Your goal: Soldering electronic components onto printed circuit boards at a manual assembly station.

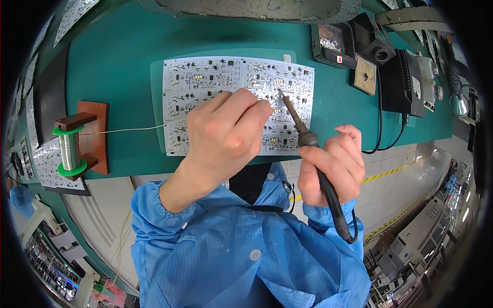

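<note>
At the near edge, a blue coat (246, 277) is seen, its sleeves gathered at the wrists. Above it, to the right, an iron (307, 136) is held by the right hand (334, 167): its dark handle is gripped between thumb and bent fingers, and its tip is pointed up and leftward over the board (257, 77). Whether the board is touched by the tip cannot be told. To the left, the left hand (223, 128) is held over the middle of the board, its fingers curled and drawn together on the wire (138, 129); the pinch itself is partly hidden.

The board, white and divided into repeated sections, is laid on a green mat (157, 105) on the green table (123, 66), and its lower middle is covered by the left hand. The wire is led in from a green-ended spool (69, 149), which is mounted on a brown stand (98, 123) at the left. Beyond the stand, a black sheet (51, 97) is laid.

Farther off at the right, a small wooden block (363, 74) is set beside a dark tray (334, 43) with bright bits in it. A black holder (375, 43) is placed next to these, and a black box (403, 84) is stood to the right. At the far edge, a worn grey shape (251, 9) is cut off by the rim.
</note>
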### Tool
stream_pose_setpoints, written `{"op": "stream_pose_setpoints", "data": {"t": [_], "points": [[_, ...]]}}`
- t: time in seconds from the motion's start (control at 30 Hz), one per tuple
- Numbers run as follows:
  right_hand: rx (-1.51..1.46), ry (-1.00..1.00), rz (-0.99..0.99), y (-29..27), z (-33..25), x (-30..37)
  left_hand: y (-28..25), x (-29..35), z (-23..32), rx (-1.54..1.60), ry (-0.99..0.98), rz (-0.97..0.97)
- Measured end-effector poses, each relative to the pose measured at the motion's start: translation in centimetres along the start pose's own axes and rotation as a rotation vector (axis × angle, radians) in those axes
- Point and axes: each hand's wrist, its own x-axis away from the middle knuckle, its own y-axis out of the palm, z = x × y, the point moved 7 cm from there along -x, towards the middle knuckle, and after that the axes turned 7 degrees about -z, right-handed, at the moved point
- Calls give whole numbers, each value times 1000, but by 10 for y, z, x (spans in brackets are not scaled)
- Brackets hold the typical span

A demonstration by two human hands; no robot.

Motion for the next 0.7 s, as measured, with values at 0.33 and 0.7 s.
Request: {"op": "stream_pose_setpoints", "data": {"t": [0.33,0.7], "points": [[0,2,-8,1,-1,0,-27,12,-2,56,-57,62],[-137,136,307,-13,46,14,-96,57,-70,-37,-487,158]]}}
